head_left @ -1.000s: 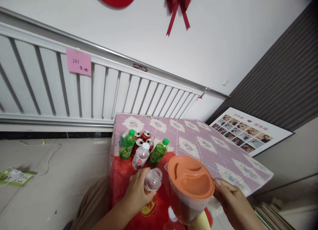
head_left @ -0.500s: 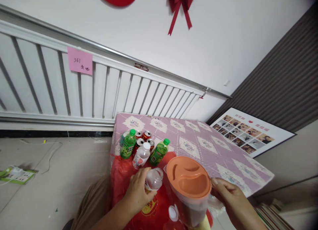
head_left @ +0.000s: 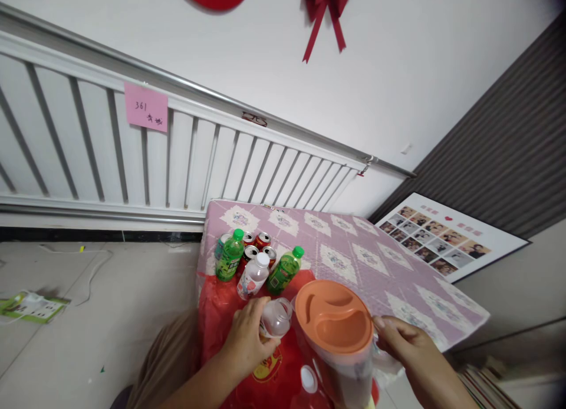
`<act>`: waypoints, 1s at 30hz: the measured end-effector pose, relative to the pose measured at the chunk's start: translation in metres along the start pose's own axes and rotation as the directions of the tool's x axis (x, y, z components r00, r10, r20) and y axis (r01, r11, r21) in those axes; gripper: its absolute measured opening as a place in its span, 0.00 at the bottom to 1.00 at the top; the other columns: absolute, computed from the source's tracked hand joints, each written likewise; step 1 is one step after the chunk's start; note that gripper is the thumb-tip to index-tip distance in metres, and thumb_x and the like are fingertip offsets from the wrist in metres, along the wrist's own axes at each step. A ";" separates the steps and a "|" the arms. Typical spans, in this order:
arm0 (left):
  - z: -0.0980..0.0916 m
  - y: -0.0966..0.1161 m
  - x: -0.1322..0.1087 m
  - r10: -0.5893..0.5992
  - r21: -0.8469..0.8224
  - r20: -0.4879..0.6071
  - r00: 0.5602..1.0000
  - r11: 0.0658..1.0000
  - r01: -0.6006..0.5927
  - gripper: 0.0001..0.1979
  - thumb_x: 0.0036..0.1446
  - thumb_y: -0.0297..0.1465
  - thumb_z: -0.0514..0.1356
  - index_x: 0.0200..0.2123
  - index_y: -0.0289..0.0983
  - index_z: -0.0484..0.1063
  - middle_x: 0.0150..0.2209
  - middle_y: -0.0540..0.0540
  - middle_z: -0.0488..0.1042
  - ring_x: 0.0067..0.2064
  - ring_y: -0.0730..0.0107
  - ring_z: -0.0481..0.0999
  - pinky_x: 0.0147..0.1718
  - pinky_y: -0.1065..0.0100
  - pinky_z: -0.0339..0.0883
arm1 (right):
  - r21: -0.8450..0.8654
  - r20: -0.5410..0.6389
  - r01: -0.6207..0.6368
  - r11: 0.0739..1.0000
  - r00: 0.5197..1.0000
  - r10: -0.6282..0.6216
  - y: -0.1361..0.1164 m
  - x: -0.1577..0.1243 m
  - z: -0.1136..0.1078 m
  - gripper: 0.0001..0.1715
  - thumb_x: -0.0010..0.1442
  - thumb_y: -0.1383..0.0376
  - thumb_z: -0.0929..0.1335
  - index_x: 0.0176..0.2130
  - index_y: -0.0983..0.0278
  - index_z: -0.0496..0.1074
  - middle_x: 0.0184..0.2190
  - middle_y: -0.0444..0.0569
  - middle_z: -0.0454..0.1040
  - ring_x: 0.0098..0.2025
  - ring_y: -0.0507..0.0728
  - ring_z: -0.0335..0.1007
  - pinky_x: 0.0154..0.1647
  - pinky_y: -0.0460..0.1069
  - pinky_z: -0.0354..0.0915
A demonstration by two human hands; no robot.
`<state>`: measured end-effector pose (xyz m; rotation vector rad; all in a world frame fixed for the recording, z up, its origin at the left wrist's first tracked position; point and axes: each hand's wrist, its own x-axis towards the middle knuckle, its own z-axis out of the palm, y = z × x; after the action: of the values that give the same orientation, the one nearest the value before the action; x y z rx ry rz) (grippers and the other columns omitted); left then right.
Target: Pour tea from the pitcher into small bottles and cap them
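Note:
My left hand (head_left: pixel 248 338) is closed around a clear plastic bottle (head_left: pixel 277 316) with no cap, its mouth turned toward the pitcher. On the right, my right hand (head_left: pixel 398 338) grips the handle side of a clear pitcher (head_left: pixel 351 376) with an orange lid (head_left: pixel 333 316); the handle is mostly hidden. The pitcher's spout leans to the left, close to the bottle mouth. Below them lies a clear bottle with a white cap (head_left: pixel 308 379). Past my left hand stand a white-capped bottle (head_left: pixel 253 276) and two green-capped bottles (head_left: pixel 230 256), (head_left: pixel 285 270).
Several opened cans (head_left: pixel 262 240) cluster behind the bottles. A red plastic bag (head_left: pixel 216 315) covers the near part of the purple patterned cloth (head_left: pixel 305 232). A white radiator (head_left: pixel 186 161) runs along the wall. A power strip (head_left: pixel 33 307) lies on the floor at left.
The pitcher has shifted slightly left, its spout nearer the bottle mouth. Both hands keep their holds, and the camera view has shifted a little.

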<state>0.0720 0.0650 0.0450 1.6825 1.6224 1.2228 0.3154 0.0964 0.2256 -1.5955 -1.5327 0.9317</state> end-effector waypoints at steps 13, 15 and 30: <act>-0.003 0.005 0.001 -0.013 -0.004 0.030 0.999 1.000 0.013 0.35 0.43 0.26 0.64 0.57 0.38 0.61 0.57 0.38 0.70 0.57 0.49 0.70 0.56 0.47 0.63 | -0.188 0.060 0.046 0.981 0.998 -0.035 0.001 0.002 -0.004 0.31 0.46 0.39 0.70 0.17 0.62 0.65 0.18 0.41 0.59 0.25 0.53 0.53 0.25 0.47 0.53; -0.004 0.005 0.000 -0.014 -0.005 0.030 0.999 1.000 0.014 0.35 0.43 0.26 0.64 0.57 0.39 0.61 0.57 0.38 0.71 0.57 0.50 0.70 0.56 0.47 0.62 | -0.224 0.060 0.065 0.972 0.997 -0.053 -0.004 0.001 -0.003 0.31 0.48 0.40 0.69 0.17 0.61 0.64 0.18 0.41 0.58 0.24 0.53 0.52 0.25 0.47 0.53; -0.006 0.009 0.002 -0.018 -0.014 0.050 0.999 1.000 0.019 0.34 0.43 0.27 0.65 0.56 0.39 0.61 0.56 0.38 0.71 0.57 0.50 0.70 0.55 0.48 0.63 | -0.322 0.085 0.169 0.932 0.985 -0.149 -0.016 0.002 -0.002 0.31 0.50 0.39 0.67 0.17 0.62 0.69 0.18 0.44 0.67 0.24 0.56 0.64 0.25 0.47 0.63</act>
<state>0.0714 0.0642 0.0555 1.6724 1.5919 1.1719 0.3099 0.0989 0.2403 -1.6483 -1.9071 0.6633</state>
